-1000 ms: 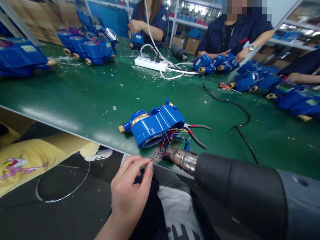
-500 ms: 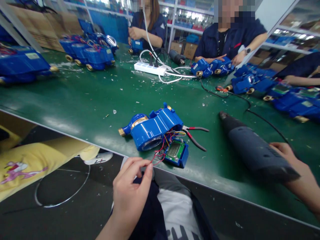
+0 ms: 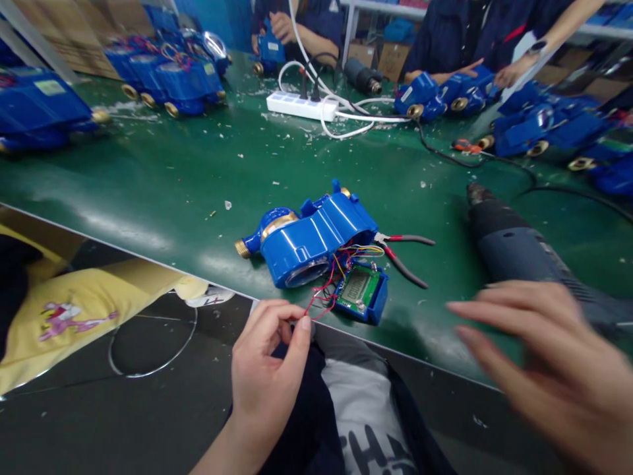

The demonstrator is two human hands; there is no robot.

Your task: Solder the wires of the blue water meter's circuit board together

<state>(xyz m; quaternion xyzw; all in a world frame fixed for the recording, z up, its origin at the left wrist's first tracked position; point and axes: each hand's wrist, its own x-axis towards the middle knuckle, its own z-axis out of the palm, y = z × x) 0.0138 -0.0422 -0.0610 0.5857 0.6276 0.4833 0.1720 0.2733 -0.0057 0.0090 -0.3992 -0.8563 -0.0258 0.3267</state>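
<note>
My left hand (image 3: 270,356) pinches the end of thin red wires (image 3: 321,300) between thumb and forefinger, just off the table's front edge. The wires run to a green circuit board with a small display (image 3: 357,290), seated in a blue housing (image 3: 380,305). Behind it a blue water meter (image 3: 316,234) with brass threaded ends lies on its side, more coloured wires coming from it. Red-and-grey handled pliers (image 3: 405,260) rest against its right side. My right hand (image 3: 554,356), smeared by motion, is empty with fingers apart, in front of a dark heat gun (image 3: 519,244) lying on the table.
On the green table (image 3: 198,171) stand several more blue meters (image 3: 173,82) at the back left and right. A white power strip (image 3: 301,105) with cables lies at the back. Two co-workers sit opposite; a person in yellow trousers (image 3: 99,297) is at my left.
My right hand has let go of the heat gun, now lying on the table, and moved left towards me. My left hand keeps its pinch on the wires. The view has tilted down.
</note>
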